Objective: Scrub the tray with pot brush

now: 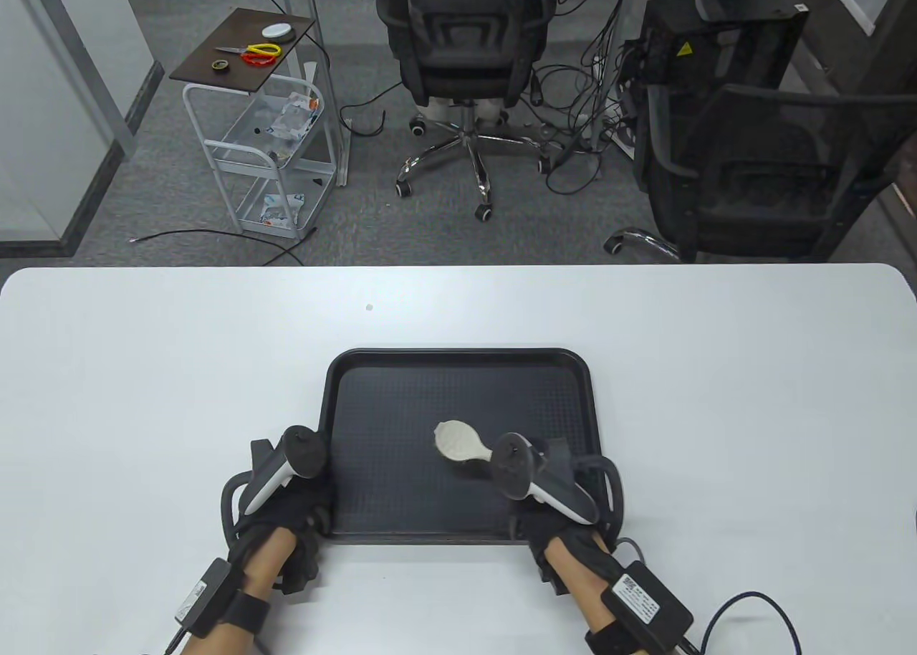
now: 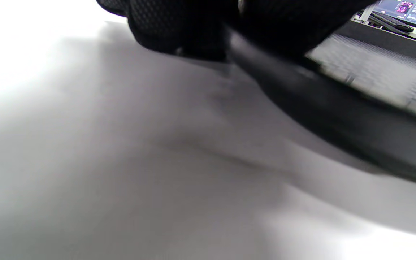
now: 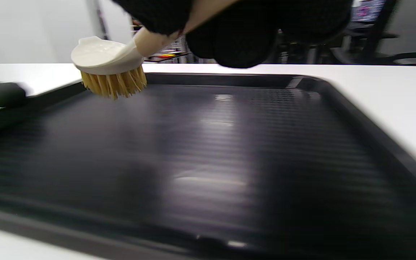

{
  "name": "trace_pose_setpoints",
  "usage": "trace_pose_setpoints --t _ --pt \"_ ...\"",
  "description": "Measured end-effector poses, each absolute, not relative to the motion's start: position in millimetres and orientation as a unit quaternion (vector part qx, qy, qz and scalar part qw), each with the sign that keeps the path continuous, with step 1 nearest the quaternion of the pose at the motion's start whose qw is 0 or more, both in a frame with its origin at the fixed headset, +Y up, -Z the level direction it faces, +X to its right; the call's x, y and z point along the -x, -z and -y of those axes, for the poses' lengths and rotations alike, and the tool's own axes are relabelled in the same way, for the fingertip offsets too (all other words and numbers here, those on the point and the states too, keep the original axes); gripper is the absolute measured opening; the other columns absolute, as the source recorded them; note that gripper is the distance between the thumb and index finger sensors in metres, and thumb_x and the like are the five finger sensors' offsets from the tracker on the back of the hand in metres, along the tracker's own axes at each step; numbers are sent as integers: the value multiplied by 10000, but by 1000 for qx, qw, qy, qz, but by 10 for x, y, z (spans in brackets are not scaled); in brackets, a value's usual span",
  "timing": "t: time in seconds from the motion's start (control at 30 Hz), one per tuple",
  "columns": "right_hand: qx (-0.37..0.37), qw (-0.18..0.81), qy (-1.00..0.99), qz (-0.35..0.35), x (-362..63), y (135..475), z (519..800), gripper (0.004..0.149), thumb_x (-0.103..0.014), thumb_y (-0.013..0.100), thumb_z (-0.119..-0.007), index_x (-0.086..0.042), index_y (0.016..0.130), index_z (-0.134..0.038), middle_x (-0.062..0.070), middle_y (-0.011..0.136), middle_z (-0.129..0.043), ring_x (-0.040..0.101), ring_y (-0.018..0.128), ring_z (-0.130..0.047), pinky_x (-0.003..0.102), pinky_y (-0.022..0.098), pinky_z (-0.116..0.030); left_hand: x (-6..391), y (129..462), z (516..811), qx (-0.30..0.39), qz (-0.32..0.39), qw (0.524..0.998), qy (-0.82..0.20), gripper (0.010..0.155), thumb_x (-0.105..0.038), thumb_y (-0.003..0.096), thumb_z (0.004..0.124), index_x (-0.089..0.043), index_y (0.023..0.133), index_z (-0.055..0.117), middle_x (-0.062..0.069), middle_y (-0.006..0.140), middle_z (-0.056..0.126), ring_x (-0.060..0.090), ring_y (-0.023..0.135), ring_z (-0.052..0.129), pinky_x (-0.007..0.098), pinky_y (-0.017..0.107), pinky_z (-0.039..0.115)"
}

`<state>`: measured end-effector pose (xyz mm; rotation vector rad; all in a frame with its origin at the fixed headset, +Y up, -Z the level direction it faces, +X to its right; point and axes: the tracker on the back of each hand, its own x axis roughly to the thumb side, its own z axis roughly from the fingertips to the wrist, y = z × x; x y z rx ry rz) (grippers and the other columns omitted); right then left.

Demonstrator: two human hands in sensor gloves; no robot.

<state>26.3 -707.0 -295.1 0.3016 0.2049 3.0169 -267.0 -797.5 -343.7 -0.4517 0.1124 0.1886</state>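
Two office chairs (image 1: 466,46) stand behind the white table (image 1: 143,368) bearing a black tray (image 1: 458,368).

Tray floor: I see it bare except where the brush (image 1: 458,445) head sits, near its middle.
Rim: the tray (image 1: 458,357) has a raised edge all round; my left hand (image 1: 286,497) grips the near-left corner and blocks it.
Right hand (image 1: 551,497): it covers the near-right part of the tray.
Desk (image 1: 143,368): open white surface left, right and beyond the tray.
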Motion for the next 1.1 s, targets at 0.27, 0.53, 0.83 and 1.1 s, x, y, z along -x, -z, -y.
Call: trace_pose_setpoints --t 0.27,0.53,0.83,1.1 --pt "-153 28 -984 -91 475 2910 7319 542 -245 488 -776 -292 1015 -658 74 979 -752 268 720 -891 492 538 -762 2663 3432 7975 223 -55 969 -92 756 -441 489 743 -343 1075 275 18 802 704 221 697 740 519 782 440" --pt "-150 23 -984 -93 346 2872 7422 539 -253 486 -773 -295 1012 -660 71 972 -759 257 713 -899 483 529 -775 2653 3429 7976 222 -55 970 -87 755 -439 491 738 -341 1074 269 18 801 701 221 698 738 520 783 439" --pt "-48 31 -992 -115 -812 2817 7391 525 -240 478 -789 -296 991 -696 87 954 -782 274 698 -913 500 518 -780 2650 3427 7980 223 -55 969 -87 755 -440 489 738 -342 1073 270 17 802 700 220 698 738 519 783 439" --pt "63 3 -990 -124 -1836 2789 7289 519 -229 474 -800 -291 983 -717 94 949 -791 287 700 -913 512 522 -774 2650 3422 7975 223 -55 969 -87 755 -441 490 738 -342 1073 269 17 803 699 221 699 737 519 784 438"
